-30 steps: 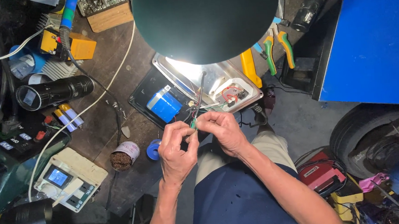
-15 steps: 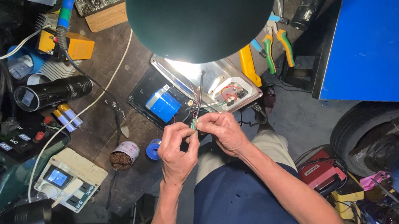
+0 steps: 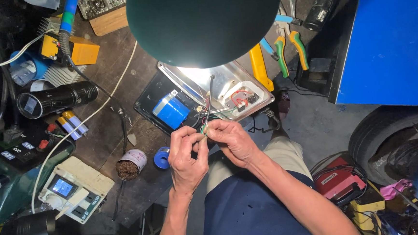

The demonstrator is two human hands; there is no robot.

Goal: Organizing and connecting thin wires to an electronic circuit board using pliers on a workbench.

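My left hand (image 3: 186, 155) and my right hand (image 3: 231, 141) meet at their fingertips, both pinching thin coloured wires (image 3: 204, 127) just below an opened device. That device is a shiny metal tray (image 3: 222, 90) with red wiring inside, joined to a black case holding a blue cylindrical battery pack (image 3: 172, 110). A thin dark rod (image 3: 209, 95) rises from the wires toward the lamp. A large dark green lamp shade (image 3: 203, 21) hangs overhead and hides the back of the tray.
Green-handled pliers (image 3: 289, 49) and a yellow tool (image 3: 259, 67) lie right of the tray. A black flashlight (image 3: 53, 99), yellow box (image 3: 77, 50), white meter (image 3: 73, 188), solder tin (image 3: 129, 163) and blue tape roll (image 3: 162, 157) sit left. A blue cabinet (image 3: 393, 38) and tyre (image 3: 389, 140) stand right.
Both hands stay together on the wires with only slight finger shifts. The view has drifted a little.
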